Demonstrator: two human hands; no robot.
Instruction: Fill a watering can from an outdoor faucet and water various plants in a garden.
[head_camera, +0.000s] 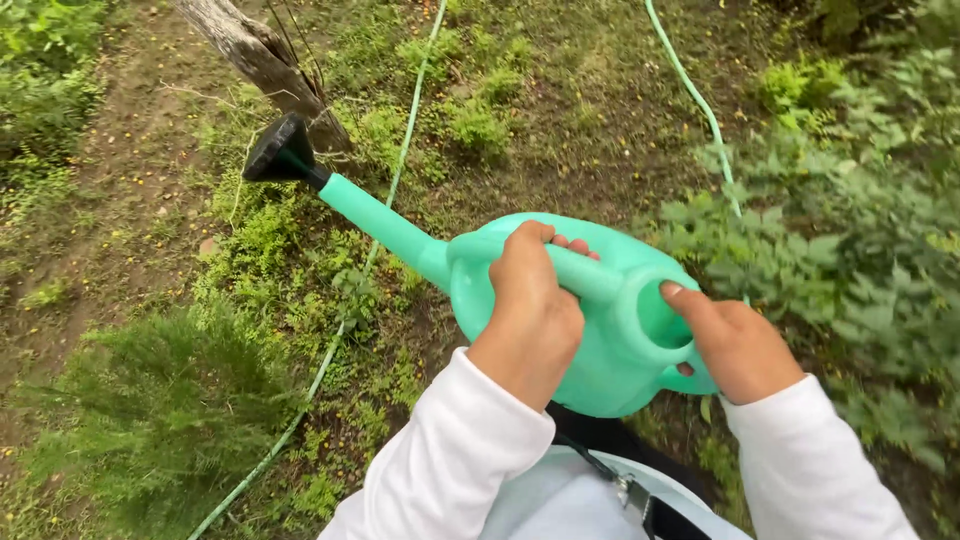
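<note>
A mint-green plastic watering can (600, 360) is held in front of me, its long spout reaching up and left to a black sprinkler head (278, 152). My left hand (530, 310) is wrapped around the top handle. My right hand (735, 345) grips the rear of the can, thumb on the rim of the filling hole. Both arms wear white sleeves. The can's underside is hidden.
A green hose (330, 355) runs across the ground on the left, and another green hose (700, 100) on the right. A weathered wooden post (262, 55) stands near the sprinkler head. A feathery shrub (150, 410) grows lower left, leafy plants (850, 250) at right, bare soil at upper left.
</note>
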